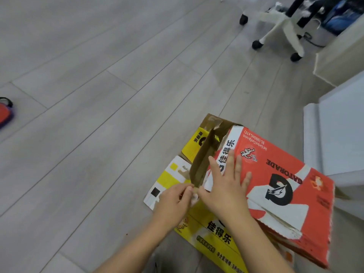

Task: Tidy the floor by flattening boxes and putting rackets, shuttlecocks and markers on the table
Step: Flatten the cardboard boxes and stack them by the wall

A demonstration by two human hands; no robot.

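Orange box (279, 174) on floor (98, 95), atop flat yellow box (212, 239); long axis far-left to near-right, open end far-left. R hand (226, 186) flat on it, fingers straight. L hand (173, 201) pinches brown flap (202, 160) corner.

Two cardboard boxes, an orange box (279, 174) and a yellow box (214, 241), two hands, left hand (174, 202) and right hand (226, 192), one wheeled chair (283, 22)
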